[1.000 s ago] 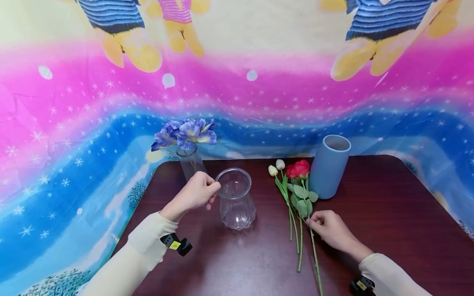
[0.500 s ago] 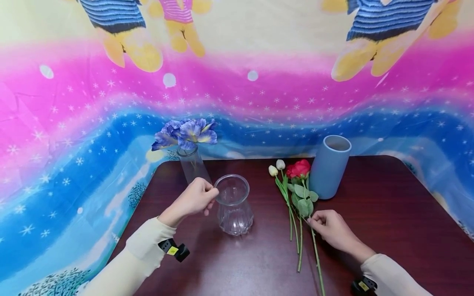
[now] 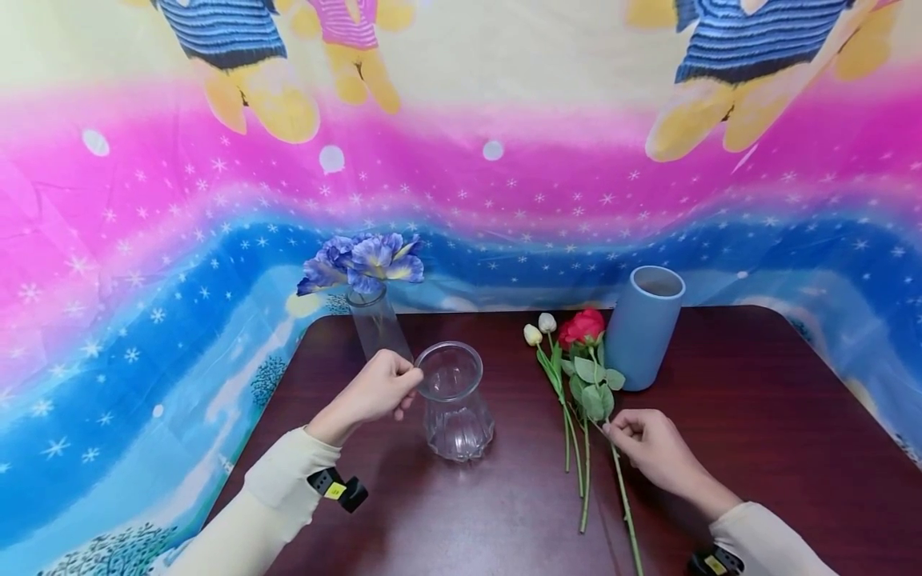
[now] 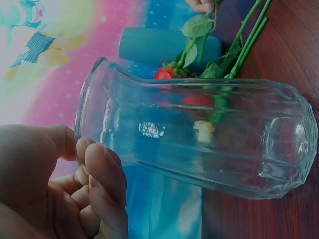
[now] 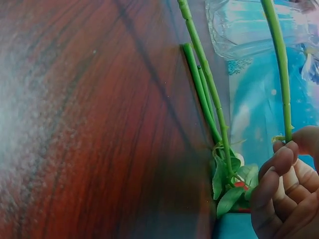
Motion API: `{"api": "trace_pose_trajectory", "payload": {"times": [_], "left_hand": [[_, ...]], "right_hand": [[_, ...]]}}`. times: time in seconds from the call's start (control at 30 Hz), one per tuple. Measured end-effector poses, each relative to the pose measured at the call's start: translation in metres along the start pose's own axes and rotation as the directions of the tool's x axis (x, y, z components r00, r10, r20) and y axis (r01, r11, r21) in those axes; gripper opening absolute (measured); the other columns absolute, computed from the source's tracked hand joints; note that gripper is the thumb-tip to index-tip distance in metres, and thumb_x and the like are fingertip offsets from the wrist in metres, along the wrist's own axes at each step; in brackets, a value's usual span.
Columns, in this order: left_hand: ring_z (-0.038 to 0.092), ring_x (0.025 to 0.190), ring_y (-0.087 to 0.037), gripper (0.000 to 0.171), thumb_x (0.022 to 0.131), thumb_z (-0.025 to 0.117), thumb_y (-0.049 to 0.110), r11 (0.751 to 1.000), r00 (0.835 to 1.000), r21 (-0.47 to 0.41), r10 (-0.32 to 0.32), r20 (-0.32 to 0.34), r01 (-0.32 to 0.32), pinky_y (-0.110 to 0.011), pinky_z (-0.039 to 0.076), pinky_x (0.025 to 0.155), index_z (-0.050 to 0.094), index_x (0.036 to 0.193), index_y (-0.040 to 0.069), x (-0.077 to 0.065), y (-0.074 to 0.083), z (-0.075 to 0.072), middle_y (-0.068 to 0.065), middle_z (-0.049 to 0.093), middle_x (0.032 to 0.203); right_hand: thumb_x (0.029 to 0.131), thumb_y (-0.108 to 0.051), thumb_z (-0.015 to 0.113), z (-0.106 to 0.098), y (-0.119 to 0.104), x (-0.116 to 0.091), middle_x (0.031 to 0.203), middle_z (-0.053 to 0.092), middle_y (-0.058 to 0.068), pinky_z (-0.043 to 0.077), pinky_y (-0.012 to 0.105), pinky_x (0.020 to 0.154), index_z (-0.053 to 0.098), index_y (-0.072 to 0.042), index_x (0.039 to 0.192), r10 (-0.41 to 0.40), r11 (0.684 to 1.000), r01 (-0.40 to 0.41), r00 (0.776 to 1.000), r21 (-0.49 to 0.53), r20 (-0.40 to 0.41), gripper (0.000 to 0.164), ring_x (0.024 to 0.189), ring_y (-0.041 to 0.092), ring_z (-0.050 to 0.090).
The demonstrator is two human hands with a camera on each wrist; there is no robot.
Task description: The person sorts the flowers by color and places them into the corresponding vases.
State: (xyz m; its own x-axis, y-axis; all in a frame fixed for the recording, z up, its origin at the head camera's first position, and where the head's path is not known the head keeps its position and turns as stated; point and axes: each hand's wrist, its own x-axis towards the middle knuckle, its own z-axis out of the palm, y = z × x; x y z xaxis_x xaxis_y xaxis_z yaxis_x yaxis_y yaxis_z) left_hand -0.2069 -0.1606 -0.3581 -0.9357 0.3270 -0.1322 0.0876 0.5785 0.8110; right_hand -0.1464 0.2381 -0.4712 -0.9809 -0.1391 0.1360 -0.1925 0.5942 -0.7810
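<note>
My left hand (image 3: pixel 378 388) pinches the rim of a clear glass vase (image 3: pixel 459 424) between thumb and fingers. In the left wrist view the vase (image 4: pixel 199 134) has a flared neck and a ribbed body, and nothing stands in it. My right hand (image 3: pixel 655 448) pinches the leafy stem (image 3: pixel 625 504) of a red rose (image 3: pixel 582 328); in the right wrist view this stem (image 5: pixel 280 64) is raised off the table. Beside it lie two white tulips (image 3: pixel 539 328) and another long green stem (image 3: pixel 585 488). Which bloom that other stem bears is hidden by leaves.
A tall blue-grey vase (image 3: pixel 644 328) stands behind the flowers at the back right. At the back left, a slim glass vase (image 3: pixel 378 324) holds purple-blue flowers (image 3: pixel 367 260). A printed cloth (image 3: pixel 461 192) hangs behind the dark wooden table (image 3: pixel 756 416).
My left hand has drawn the glass vase a little nearer and to the left. The right hand has shifted slightly to the right, and the rose stem's lower end swings right with it.
</note>
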Motion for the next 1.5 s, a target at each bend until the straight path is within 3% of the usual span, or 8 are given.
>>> {"api": "trace_pose_trajectory", "payload": {"times": [0.23, 0.53, 0.93, 1.23, 1.5], "left_hand": [[0.052, 0.040, -0.012, 0.039, 0.094, 0.045, 0.007, 1.000, 0.999, 0.013, 0.021, 0.025, -0.021, -0.030, 0.048, 0.047, 0.052, 0.055, 0.009, 0.002, -0.003, -0.001, 0.001, 0.049, 0.048], [0.052, 0.040, -0.012, 0.038, 0.093, 0.046, 0.006, 0.998, 0.998, -0.003, 0.055, 0.028, -0.055, -0.027, 0.047, 0.046, 0.051, 0.055, 0.007, 0.002, -0.006, 0.000, 0.001, 0.049, 0.047], [0.049, 0.041, -0.012, 0.037, 0.095, 0.047, 0.007, 0.995, 0.996, -0.038, 0.093, 0.013, -0.092, -0.029, 0.049, 0.047, 0.049, 0.059, 0.005, 0.003, -0.012, 0.003, 0.001, 0.047, 0.048], [0.048, 0.042, -0.014, 0.037, 0.096, 0.047, 0.006, 0.994, 0.995, -0.049, 0.101, -0.002, -0.101, -0.027, 0.048, 0.047, 0.049, 0.059, 0.002, 0.005, -0.012, 0.006, 0.001, 0.047, 0.049], [0.049, 0.043, -0.014, 0.040, 0.097, 0.048, 0.007, 0.992, 0.993, -0.056, 0.116, -0.003, -0.116, -0.026, 0.048, 0.048, 0.048, 0.058, 0.006, 0.004, -0.014, 0.006, 0.001, 0.047, 0.049]], "right_hand": [[0.098, -0.019, 0.066, -0.003, -0.001, -0.003, 0.052, 0.041, -0.011, 0.036, 0.024, 0.040, 0.063, -0.007, 0.073, -0.038, 0.999, 0.039, 0.999, 0.019, -0.014, 0.028, 0.041, 0.000, 0.039], [0.097, -0.013, 0.066, -0.009, -0.008, -0.003, 0.053, 0.040, -0.014, 0.034, 0.022, 0.040, 0.064, -0.010, 0.075, -0.082, 0.997, 0.082, 0.994, 0.006, -0.073, 0.023, 0.044, -0.003, 0.035], [0.098, -0.012, 0.064, -0.017, -0.024, -0.002, 0.052, 0.043, -0.011, 0.033, 0.025, 0.038, 0.065, -0.013, 0.080, -0.121, 0.991, 0.127, 0.985, 0.039, -0.122, 0.018, 0.042, 0.000, 0.040], [0.098, -0.008, 0.064, -0.025, -0.042, -0.001, 0.053, 0.045, -0.009, 0.035, 0.026, 0.040, 0.066, -0.011, 0.083, -0.166, 0.983, 0.178, 0.970, 0.054, -0.178, 0.015, 0.043, 0.004, 0.042], [0.097, -0.004, 0.064, -0.029, -0.061, -0.001, 0.052, 0.048, -0.007, 0.038, 0.026, 0.043, 0.066, -0.011, 0.084, -0.205, 0.972, 0.226, 0.952, 0.069, -0.226, 0.014, 0.043, 0.008, 0.045]]}}
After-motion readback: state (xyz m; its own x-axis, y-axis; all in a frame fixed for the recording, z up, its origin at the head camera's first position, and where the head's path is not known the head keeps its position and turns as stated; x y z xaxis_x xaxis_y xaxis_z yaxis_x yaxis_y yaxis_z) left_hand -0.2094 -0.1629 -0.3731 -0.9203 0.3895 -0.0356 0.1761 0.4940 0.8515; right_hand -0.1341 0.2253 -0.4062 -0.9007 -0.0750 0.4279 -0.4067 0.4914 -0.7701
